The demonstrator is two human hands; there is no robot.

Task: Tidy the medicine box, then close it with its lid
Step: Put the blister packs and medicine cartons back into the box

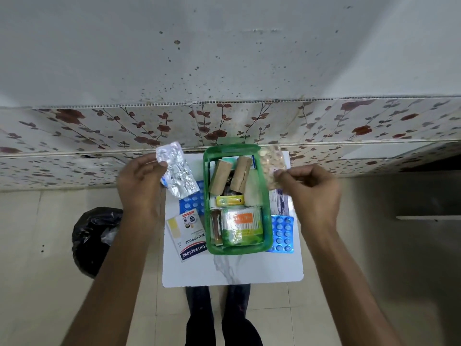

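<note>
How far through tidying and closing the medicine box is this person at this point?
Partly done: the green medicine box already holds rolls, a small bottle and cartons. In hand: the left hand holds a silver blister strip, the right hand a clear pill strip. Left: the plaster packet and blue blister strips lie on the table; no lid is visible.

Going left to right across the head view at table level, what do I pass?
Black bag on the floor → left hand holding a silver blister strip → Hansaplast packet → green medicine box → blue blister strip → right hand, which holds up a strip of tan pills.
</note>
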